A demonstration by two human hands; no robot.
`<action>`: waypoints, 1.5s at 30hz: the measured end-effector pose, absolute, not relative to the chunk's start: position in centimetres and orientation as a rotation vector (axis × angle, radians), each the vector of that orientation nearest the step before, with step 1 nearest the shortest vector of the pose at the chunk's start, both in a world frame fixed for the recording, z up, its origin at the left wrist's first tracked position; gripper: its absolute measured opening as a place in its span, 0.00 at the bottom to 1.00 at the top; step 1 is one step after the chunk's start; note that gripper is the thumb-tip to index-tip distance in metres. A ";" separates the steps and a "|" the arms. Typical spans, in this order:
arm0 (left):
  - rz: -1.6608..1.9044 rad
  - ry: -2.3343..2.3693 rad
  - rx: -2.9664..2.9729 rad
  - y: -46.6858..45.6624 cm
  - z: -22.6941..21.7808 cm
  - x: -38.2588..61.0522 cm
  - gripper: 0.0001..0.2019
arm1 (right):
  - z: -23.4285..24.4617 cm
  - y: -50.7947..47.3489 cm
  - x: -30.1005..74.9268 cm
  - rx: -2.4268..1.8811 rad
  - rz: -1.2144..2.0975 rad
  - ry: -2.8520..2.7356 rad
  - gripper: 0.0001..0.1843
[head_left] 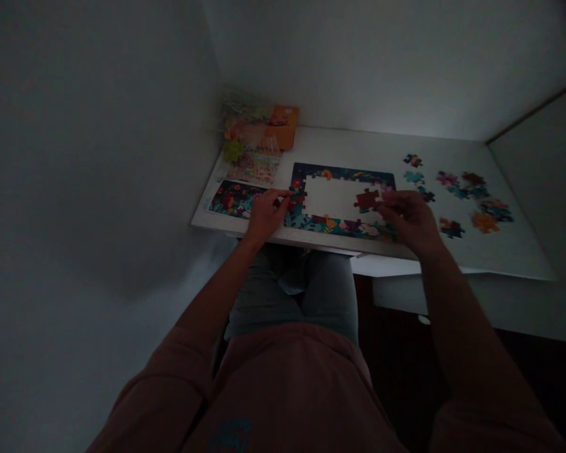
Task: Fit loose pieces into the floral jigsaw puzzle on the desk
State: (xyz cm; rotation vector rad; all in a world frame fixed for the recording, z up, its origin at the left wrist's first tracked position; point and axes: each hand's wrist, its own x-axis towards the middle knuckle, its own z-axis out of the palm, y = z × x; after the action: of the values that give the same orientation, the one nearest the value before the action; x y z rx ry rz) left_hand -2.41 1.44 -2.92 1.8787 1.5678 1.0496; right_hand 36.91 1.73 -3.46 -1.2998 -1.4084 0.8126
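Note:
A jigsaw puzzle border (346,172) lies on the white table as a joined frame around a pale middle. My right hand (408,217) pinches a dark red puzzle piece (366,200) by its right edge, over the right part of that middle. My left hand (268,215) rests at the border's left side, fingertips touching it near a red flower; whether a piece is between the fingers is hidden. Under and beside my left hand lies a dark picture card (231,197) with plants and flowers.
Loose puzzle pieces (485,221) lie in small groups on the table's right side. At the back left are an orange box (283,126), clear plastic packaging (252,165) and a yellow-green object (233,150). Walls (358,75) stand behind and to the left of the table (509,251).

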 end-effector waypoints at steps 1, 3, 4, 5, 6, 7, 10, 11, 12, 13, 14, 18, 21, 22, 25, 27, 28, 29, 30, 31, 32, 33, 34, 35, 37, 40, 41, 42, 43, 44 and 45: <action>1.061 1.567 1.878 1.5 -2.9 -2.4 0.09 | -3.1 2.0 36.1 -1.312 0.837 -1.471 0.15; 1.086 1.562 1.876 1.5 -2.9 -2.4 0.10 | -2.4 2.8 34.3 -1.345 0.868 -1.590 0.11; 1.096 1.561 1.876 1.5 -2.9 -2.4 0.10 | -2.1 3.2 33.5 -1.355 0.886 -1.629 0.09; 1.104 1.564 1.874 1.5 -2.9 -2.4 0.11 | -1.9 3.6 32.6 -1.361 0.913 -1.657 0.08; 1.107 1.569 1.871 1.5 -2.9 -2.4 0.11 | -1.7 3.9 31.8 -1.363 0.945 -1.679 0.08; 1.107 1.578 1.868 1.5 -2.9 -2.4 0.11 | -1.6 4.2 31.0 -1.362 0.962 -1.687 0.08; 1.105 1.598 1.869 1.6 -3.0 -2.4 0.10 | -1.6 4.9 29.3 -1.336 1.019 -1.735 0.07; 1.118 1.597 1.873 1.6 -3.0 -2.4 0.10 | -1.6 5.0 28.9 -1.325 1.042 -1.752 0.07; 1.130 1.588 1.879 1.6 -3.0 -2.4 0.09 | -1.6 5.1 28.6 -1.322 1.061 -1.763 0.08; 1.142 1.580 1.883 1.6 -3.0 -2.4 0.09 | -1.6 5.2 28.4 -1.330 1.074 -1.769 0.10; 1.146 1.573 1.884 1.7 -3.0 -2.4 0.09 | -1.6 5.2 28.2 -1.344 1.080 -1.773 0.11; 1.104 1.576 1.876 1.8 -3.1 -2.3 0.07 | -1.5 4.9 28.0 -1.392 1.062 -1.783 0.11; 1.104 1.584 1.878 1.8 -3.2 -2.3 0.07 | -1.6 4.6 28.3 -1.366 1.049 -1.796 0.11; 1.107 1.587 1.881 1.9 -3.2 -2.2 0.07 | -1.7 4.5 28.4 -1.357 1.038 -1.805 0.11; 1.117 1.578 1.895 1.9 -3.4 -2.2 0.08 | -1.8 4.7 29.1 -1.361 1.007 -1.825 0.11; 1.128 1.571 1.906 2.0 -3.5 -2.2 0.09 | -1.8 5.0 29.7 -1.388 0.996 -1.823 0.13; 1.138 1.572 1.910 2.0 -3.6 -2.2 0.09 | -1.9 5.2 29.9 -1.397 0.990 -1.822 0.13; 1.148 1.578 1.915 2.0 -3.6 -2.2 0.10 | -1.9 5.4 30.2 -1.398 0.981 -1.826 0.14; 1.158 1.585 1.919 2.0 -3.6 -2.2 0.10 | -2.0 5.5 30.4 -1.391 0.970 -1.833 0.13; 1.166 1.593 1.923 2.1 -3.6 -2.1 0.11 | -2.0 5.6 30.5 -1.381 0.955 -1.843 0.13; 1.174 1.599 1.922 2.1 -3.6 -2.1 0.11 | -2.0 5.8 30.6 -1.374 0.940 -1.855 0.11; 1.181 1.601 1.920 2.1 -3.6 -2.1 0.11 | -2.1 5.9 30.7 -1.372 0.927 -1.864 0.10; 1.186 1.600 1.917 2.1 -3.6 -2.0 0.12 | -2.1 5.9 30.7 -1.378 0.918 -1.870 0.09; 1.190 1.596 1.914 2.1 -3.6 -2.0 0.12 | -2.2 6.0 30.7 -1.388 0.914 -1.872 0.08; 1.195 1.591 1.913 2.1 -3.7 -2.0 0.12 | -2.2 6.1 30.7 -1.408 0.906 -1.868 0.06; 1.189 1.595 1.926 2.1 -3.9 -2.1 0.12 | -2.3 6.3 30.6 -1.432 0.884 -1.852 0.03; 1.187 1.595 1.928 2.2 -3.9 -2.1 0.12 | -2.3 6.3 30.6 -1.436 0.879 -1.844 0.02; 1.188 1.590 1.929 2.2 -3.9 -2.1 0.12 | -2.4 6.4 30.7 -1.437 0.879 -1.835 0.02; 1.190 1.581 1.928 2.2 -4.0 -2.1 0.11 | -2.4 6.5 30.7 -1.436 0.883 -1.824 0.03; 1.191 1.573 1.926 2.2 -4.0 -2.1 0.11 | -2.4 6.6 30.8 -1.436 0.890 -1.815 0.04; 1.188 1.568 1.922 2.2 -3.9 -2.1 0.11 | -2.4 6.6 30.8 -1.440 0.897 -1.806 0.04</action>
State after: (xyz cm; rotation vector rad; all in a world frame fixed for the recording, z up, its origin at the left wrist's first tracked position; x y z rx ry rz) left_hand -2.14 2.16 -3.92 1.9220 1.5675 1.1875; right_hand 30.82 6.61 -2.42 -1.4396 -1.8062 0.8973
